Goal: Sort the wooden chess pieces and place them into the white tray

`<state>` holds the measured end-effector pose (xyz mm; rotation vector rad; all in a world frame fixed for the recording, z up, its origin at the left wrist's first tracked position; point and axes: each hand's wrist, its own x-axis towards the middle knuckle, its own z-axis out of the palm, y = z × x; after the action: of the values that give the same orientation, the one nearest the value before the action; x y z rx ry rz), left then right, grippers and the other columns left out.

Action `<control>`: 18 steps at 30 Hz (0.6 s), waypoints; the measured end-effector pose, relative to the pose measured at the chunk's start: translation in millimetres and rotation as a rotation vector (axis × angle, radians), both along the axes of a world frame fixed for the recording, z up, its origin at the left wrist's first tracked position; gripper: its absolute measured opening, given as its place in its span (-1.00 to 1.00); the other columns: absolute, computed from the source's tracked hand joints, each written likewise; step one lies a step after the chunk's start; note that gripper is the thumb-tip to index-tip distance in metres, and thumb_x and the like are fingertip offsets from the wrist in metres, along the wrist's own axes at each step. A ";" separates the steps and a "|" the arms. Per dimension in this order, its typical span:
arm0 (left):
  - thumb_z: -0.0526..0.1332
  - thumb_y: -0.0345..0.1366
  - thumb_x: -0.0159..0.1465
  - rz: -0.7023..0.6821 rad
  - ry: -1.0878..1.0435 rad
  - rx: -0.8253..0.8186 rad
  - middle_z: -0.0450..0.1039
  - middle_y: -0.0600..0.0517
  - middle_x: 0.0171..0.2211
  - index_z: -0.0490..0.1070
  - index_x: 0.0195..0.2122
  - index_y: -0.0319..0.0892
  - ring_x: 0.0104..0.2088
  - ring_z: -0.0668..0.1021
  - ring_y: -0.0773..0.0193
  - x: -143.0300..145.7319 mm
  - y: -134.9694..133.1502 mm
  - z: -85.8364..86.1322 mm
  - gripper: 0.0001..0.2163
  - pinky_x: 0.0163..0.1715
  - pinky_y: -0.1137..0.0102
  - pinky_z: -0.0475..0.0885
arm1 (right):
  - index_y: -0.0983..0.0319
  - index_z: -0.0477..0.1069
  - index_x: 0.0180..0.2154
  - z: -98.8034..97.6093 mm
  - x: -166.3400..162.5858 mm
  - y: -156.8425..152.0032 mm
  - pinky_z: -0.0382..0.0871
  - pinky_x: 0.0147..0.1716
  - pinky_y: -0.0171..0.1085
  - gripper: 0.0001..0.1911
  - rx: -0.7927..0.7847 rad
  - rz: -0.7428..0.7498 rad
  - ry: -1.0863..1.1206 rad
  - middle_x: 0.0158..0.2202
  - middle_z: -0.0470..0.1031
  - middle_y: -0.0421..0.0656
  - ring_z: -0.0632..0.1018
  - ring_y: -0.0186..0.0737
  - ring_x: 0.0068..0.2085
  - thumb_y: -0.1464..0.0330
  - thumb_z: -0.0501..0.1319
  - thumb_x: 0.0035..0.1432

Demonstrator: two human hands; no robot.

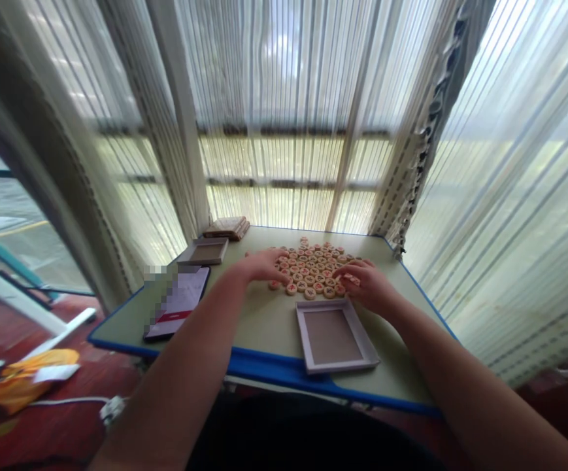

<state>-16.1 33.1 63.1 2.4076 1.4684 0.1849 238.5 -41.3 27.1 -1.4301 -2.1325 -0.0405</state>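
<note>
Many round wooden xiangqi pieces (310,293) marked with red or dark characters lie in a close cluster on the table (264,327). My left hand (265,264) reaches to the cluster's left edge. Its fingers are spread and curve around the pieces there. At the right edge, my right hand (368,285) rests over the pieces with its fingers apart, and red-marked pieces show between the fingers and thumb. Just in front of the cluster is a shallow open box (304,343), with nothing visible inside.
A second shallow tray (225,252) sits at the back left, before a stack of flat, book-like items (227,226). A dark-edged tablet (182,304) lies at the left. Sheer curtains (274,163) hang behind the table. An orange bag (33,379) is on the red floor.
</note>
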 end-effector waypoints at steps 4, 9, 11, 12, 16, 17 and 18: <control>0.17 0.06 0.02 0.065 0.033 0.095 0.49 -0.02 -0.20 0.45 -0.24 -0.12 -0.14 0.48 0.09 10.3 5.4 -6.4 -0.60 -0.08 0.26 0.31 | 0.19 0.48 -0.17 -5.0 15.4 9.7 0.18 -0.01 -0.08 -0.69 0.001 -0.204 -0.041 -0.15 0.44 -0.04 0.38 -0.06 -0.10 0.25 0.10 0.09; 0.13 -0.03 0.10 0.053 -0.012 0.234 0.42 -0.04 -0.06 0.36 -0.08 -0.10 -0.05 0.43 0.11 19.3 8.4 -21.1 -0.60 -0.10 0.31 0.32 | 0.19 0.40 -0.04 -8.8 21.8 13.3 0.10 0.07 -0.07 -0.51 -0.085 -0.109 0.026 -0.03 0.38 -0.02 0.31 -0.03 0.05 0.06 0.09 0.07; 0.12 -0.01 0.11 0.056 0.027 0.242 0.38 -0.08 -0.02 0.33 -0.04 -0.11 -0.01 0.40 0.09 20.1 10.6 -27.0 -0.56 -0.06 0.27 0.30 | 0.18 0.40 -0.04 -9.4 19.5 12.0 0.09 0.09 -0.07 -0.47 -0.108 -0.043 0.024 0.01 0.36 -0.04 0.28 -0.04 0.09 0.02 0.09 0.06; 0.10 0.01 0.12 0.063 0.041 0.241 0.38 -0.09 -0.02 0.32 -0.03 -0.12 0.00 0.39 0.07 20.3 12.1 -29.6 -0.55 -0.05 0.25 0.29 | 0.18 0.40 -0.04 -9.9 18.0 11.5 0.07 0.10 -0.06 -0.47 -0.118 -0.022 0.014 0.04 0.34 -0.04 0.26 -0.03 0.11 0.01 0.09 0.05; -0.03 0.02 0.19 0.025 0.022 0.227 0.29 -0.08 0.08 0.28 0.03 -0.10 0.09 0.32 0.08 21.5 17.7 -37.5 -0.54 0.02 0.20 0.23 | 0.15 0.36 0.01 -15.5 18.4 14.9 0.01 0.14 -0.02 -0.50 -0.144 -0.078 -0.021 0.13 0.26 -0.06 0.16 -0.03 0.19 0.05 0.02 0.13; -0.06 0.04 0.21 0.007 0.019 0.211 0.22 -0.06 0.14 0.25 0.07 -0.07 0.14 0.25 0.06 22.1 18.2 -39.0 -0.52 0.06 0.16 0.19 | 0.16 0.33 0.04 -17.7 20.9 17.3 -0.01 0.15 -0.01 -0.51 -0.152 -0.129 -0.023 0.14 0.25 -0.05 0.14 -0.03 0.21 0.09 -0.01 0.16; -0.09 0.06 0.21 -0.010 0.019 0.189 0.12 -0.03 0.20 0.21 0.11 -0.03 0.19 0.17 0.03 22.8 18.2 -40.4 -0.50 0.09 0.11 0.13 | 0.19 0.29 0.08 -20.2 24.4 20.2 -0.01 0.15 -0.01 -0.51 -0.163 -0.192 -0.026 0.15 0.24 -0.02 0.12 -0.03 0.22 0.13 -0.04 0.19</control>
<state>6.7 51.3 22.8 2.5704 1.5088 0.3124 262.9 -21.1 6.9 -1.7342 -2.0517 0.0428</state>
